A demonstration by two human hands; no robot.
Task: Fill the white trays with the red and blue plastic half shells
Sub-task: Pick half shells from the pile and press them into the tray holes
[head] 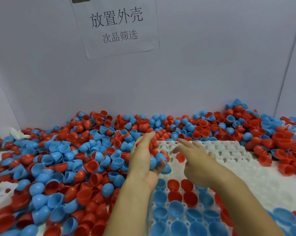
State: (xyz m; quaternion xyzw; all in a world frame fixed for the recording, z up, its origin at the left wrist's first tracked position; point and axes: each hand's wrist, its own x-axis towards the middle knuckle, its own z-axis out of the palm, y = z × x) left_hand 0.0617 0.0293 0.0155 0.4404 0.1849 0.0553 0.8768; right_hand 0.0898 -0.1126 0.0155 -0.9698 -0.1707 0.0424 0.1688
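Nearest the camera: white tray point(232, 154) lying flat on the work surface, running from the bottom edge toward the back wall. Its near rows are filled with half shells sitting open side up, blue point(177, 212) mostly, red point(190, 198) in a few pockets just beyond. Far rows of the tray show bare pockets; one red shell point(180, 157) sits alone in a pocket between the two hands.

Both forearms enter from the bottom edge and cross over the filled rows.

Left hand point(144, 156): palm turned inward at the tray's left edge, fingers cupped around a handful of mixed red and blue shells, gripping them against the palm. A blue shell point(166, 168) sits at the heel of that handful.

Right hand point(195, 155): hovering over the bare pockets, fingers loosely spread and relaxed, motion-blurred; nothing seen held in it.

Left of the tray and behind it: a deep loose pile of shells point(62, 160), red and blue mixed, lying every way up. More shells heaped to the right of the tray. A second white tray point(0, 193) shows partly at the left edge, half buried.

Far left, by the wall: crumpled white cloth point(18, 133).

Behind: pale partition wall with a paper sign point(116, 26) bearing printed characters.
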